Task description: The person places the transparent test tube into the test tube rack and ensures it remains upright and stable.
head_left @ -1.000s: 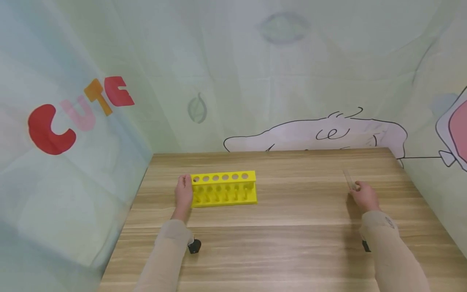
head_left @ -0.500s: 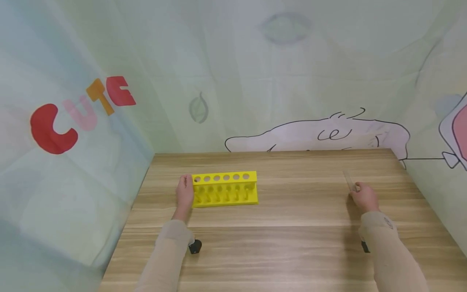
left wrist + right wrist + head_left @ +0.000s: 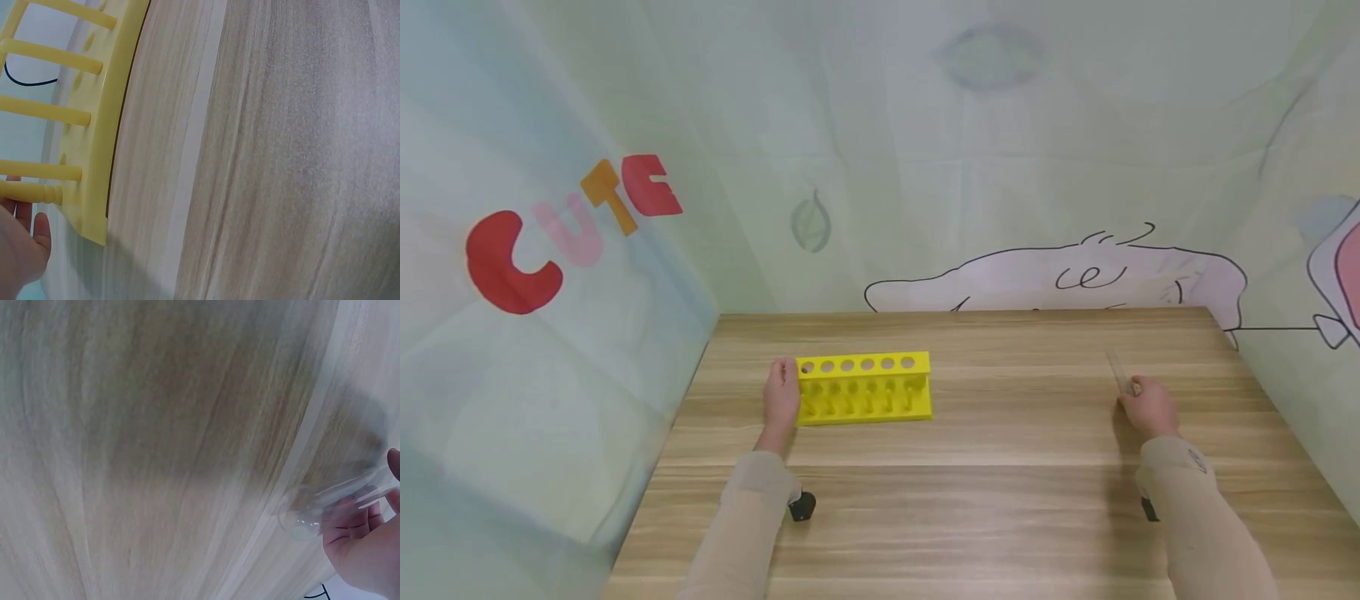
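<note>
A yellow test tube rack (image 3: pixel 865 379) stands on the left half of the table, with one row of round holes in its top shelf. My left hand (image 3: pixel 782 396) grips its left end. In the left wrist view the rack's pegs and posts (image 3: pixel 47 111) show, with the fingers (image 3: pixel 42 231) at the end post. Out to the right, my right hand (image 3: pixel 1150 407) holds a clear test tube (image 3: pixel 1117 371) between thumb and fingers. The tube slants away from the hand in the head view. Its rounded clear end (image 3: pixel 303 519) shows beside the palm in the right wrist view.
The wood-grain table (image 3: pixel 1000 500) reaches back to a pale printed curtain (image 3: pixel 895 167) along its far edge. More curtain hangs at both sides. A small black device (image 3: pixel 802 506) sits at the left wrist, another (image 3: pixel 1150 508) at the right.
The whole head view has shifted slightly, so the scene sits a little further right. Both hands keep their holds and their places on the table.
</note>
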The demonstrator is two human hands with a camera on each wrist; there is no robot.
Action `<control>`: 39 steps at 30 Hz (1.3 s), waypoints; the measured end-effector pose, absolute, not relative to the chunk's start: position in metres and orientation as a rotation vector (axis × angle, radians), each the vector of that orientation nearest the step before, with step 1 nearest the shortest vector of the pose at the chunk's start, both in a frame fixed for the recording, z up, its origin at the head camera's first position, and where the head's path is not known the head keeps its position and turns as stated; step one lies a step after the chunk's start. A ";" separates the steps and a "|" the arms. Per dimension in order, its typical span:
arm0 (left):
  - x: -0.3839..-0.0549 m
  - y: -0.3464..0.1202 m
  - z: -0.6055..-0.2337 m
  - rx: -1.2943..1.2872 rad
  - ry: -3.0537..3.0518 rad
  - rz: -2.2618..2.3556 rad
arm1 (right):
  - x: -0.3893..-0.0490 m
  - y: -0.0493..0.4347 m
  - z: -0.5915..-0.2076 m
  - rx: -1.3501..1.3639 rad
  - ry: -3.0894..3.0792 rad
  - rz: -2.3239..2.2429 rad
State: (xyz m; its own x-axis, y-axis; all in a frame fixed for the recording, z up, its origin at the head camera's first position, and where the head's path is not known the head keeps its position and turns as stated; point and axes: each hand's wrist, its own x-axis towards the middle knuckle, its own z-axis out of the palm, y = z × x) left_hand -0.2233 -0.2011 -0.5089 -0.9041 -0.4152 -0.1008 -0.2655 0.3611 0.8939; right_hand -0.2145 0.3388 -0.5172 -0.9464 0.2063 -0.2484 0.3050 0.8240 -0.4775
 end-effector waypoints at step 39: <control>-0.223 -0.204 -0.510 0.612 -2.515 -1.600 | -0.215 0.341 -0.519 0.391 2.822 -0.791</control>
